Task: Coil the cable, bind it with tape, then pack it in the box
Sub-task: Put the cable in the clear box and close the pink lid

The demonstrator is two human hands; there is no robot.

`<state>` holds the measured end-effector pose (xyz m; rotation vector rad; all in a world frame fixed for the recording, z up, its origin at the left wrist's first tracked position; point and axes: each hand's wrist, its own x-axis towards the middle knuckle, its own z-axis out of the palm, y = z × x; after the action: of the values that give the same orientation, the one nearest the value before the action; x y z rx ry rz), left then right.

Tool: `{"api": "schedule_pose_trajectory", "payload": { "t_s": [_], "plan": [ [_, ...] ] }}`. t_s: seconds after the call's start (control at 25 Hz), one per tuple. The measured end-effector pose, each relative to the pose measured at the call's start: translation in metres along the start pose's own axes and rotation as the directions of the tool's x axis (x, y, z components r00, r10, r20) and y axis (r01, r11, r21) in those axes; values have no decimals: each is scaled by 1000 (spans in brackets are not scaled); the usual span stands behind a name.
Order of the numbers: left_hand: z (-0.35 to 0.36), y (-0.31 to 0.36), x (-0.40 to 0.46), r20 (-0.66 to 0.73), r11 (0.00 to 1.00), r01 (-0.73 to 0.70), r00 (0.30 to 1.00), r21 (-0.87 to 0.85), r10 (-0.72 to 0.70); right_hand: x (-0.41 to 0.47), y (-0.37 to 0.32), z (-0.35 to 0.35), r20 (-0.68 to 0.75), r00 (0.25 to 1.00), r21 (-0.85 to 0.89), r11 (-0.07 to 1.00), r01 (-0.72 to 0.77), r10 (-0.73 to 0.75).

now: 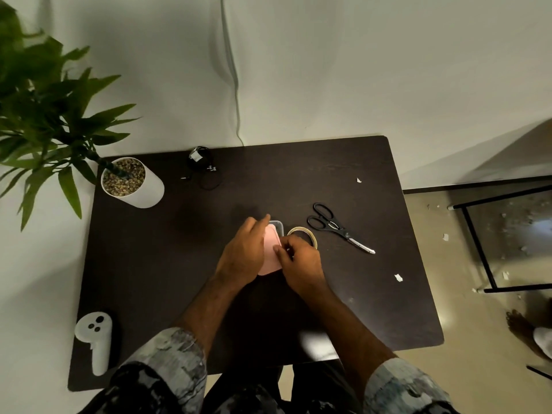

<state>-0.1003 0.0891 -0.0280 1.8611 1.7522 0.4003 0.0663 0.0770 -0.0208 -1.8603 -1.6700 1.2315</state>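
A small clear box (279,226) with a pink lid (271,258) lies at the middle of the dark table (155,264). My left hand (246,249) rests on the lid's left side and grips it. My right hand (298,261) pinches the lid's right edge. A roll of tape (302,233) lies just right of the box, partly behind my right hand. A black cable (203,167), coiled and bound with a pale tape piece, lies at the table's far edge. What the box holds is hidden.
Black scissors (337,227) lie right of the tape roll. A potted plant in a white pot (137,189) stands at the far left corner. A white controller (95,339) lies at the near left. Paper scraps (398,277) dot the table's right side.
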Motion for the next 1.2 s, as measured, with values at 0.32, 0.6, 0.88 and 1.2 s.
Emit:
{"api": "schedule_pose_trajectory", "payload": {
  "t_s": [0.32,0.6,0.88,1.2],
  "plan": [
    [23,4,0,37,847,526,851,-82,-524,16,14,-4,-53,967,-18,967,-252,251],
    [25,6,5,69,842,535,844,-73,-531,31,5,1,-90,976,-147,967,-208,196],
    [33,2,6,69,801,568,822,-188,-566,35,13,5,-47,983,-171,968,-183,178],
    [32,-6,13,184,849,490,869,-199,-458,46,16,7,9,986,-133,978,-162,165]
  ]
}}
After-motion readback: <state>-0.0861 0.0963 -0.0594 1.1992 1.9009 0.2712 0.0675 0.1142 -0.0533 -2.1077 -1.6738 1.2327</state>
